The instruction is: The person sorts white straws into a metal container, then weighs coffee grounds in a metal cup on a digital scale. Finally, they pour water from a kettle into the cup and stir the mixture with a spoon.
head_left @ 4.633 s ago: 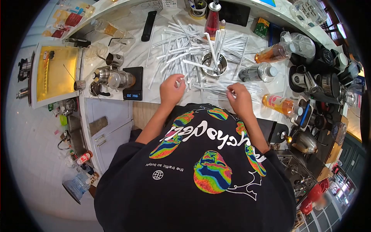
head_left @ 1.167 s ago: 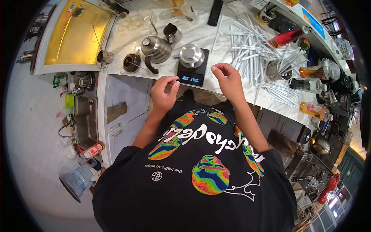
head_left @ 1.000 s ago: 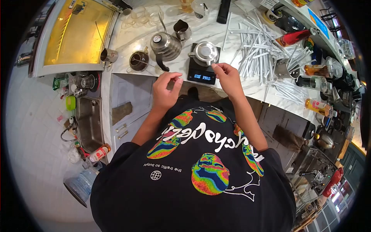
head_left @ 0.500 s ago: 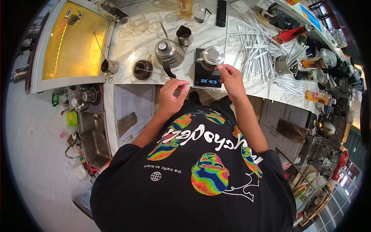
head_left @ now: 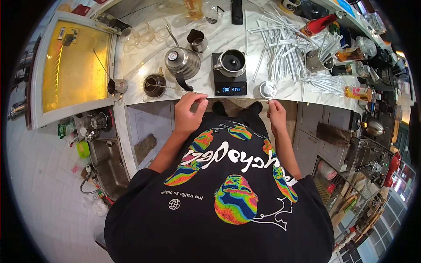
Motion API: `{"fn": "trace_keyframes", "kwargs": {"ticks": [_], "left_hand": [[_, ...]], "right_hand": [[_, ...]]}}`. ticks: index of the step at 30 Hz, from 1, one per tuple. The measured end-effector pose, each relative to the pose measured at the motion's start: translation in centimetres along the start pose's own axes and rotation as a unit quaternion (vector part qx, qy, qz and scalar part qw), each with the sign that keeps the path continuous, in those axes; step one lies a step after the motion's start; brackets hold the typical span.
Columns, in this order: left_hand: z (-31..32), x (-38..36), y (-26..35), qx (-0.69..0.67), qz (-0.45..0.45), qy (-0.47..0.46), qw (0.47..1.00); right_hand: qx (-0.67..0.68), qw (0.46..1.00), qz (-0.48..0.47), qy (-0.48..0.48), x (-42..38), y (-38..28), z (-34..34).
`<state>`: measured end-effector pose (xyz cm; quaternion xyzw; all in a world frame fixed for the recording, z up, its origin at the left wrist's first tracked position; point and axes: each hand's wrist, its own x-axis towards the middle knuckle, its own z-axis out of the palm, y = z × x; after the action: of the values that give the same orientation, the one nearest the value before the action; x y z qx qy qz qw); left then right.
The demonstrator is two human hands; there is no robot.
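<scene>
My right hand (head_left: 276,115) pinches the edge of a round metal lid (head_left: 267,90) at the counter's front edge. To its left, a metal cup (head_left: 222,65) stands uncovered on a black digital scale (head_left: 230,83), its inside dark. The scale's display is lit and appears to read about 379.8. My left hand (head_left: 190,111) is at the counter edge left of the scale, fingers curled in with nothing visible in them. Just beyond it ends a long twisted spoon (head_left: 175,89), which leans out of a glass pot (head_left: 154,86) of dark liquid.
A gooseneck kettle (head_left: 182,62) and a small metal pitcher (head_left: 197,41) stand behind my left hand. Loose wrapped straws (head_left: 283,48) cover the right of the counter, beside several bottles. An open yellow-lined door (head_left: 74,65) borders the left side.
My right hand has lifted the metal lid off the cup and brought it right and toward me. The scale's reading has dropped from about 407.9. My left hand has stayed nearly still.
</scene>
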<state>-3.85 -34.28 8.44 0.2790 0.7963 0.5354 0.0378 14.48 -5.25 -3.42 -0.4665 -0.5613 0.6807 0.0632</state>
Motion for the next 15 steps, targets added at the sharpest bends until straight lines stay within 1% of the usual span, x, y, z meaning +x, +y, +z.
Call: {"fn": "trace_keyframes", "kwargs": {"ticks": [3,4,7,10,15], "left_hand": [[0.1,-0.1,0.3,0.013,0.002,-0.026,1.000],[0.1,0.0,0.4,0.020,0.005,-0.036,0.999],[0.4,0.0,0.7,0.022,0.019,-0.039,0.999],[0.6,-0.5,0.9,0.023,0.014,-0.034,0.999],[1.6,-2.0,1.8,0.028,-0.020,-0.004,0.999]], "right_hand": [[0.008,0.999,0.031,0.010,0.8,2.3,-0.1],[-0.008,0.999,0.046,0.009,1.1,2.6,0.0],[0.012,0.997,0.070,0.011,1.9,2.6,0.7],[-0.019,0.998,0.051,-0.013,2.6,1.7,0.7],[-0.177,0.984,0.003,-0.030,4.0,1.9,-0.4]]}}
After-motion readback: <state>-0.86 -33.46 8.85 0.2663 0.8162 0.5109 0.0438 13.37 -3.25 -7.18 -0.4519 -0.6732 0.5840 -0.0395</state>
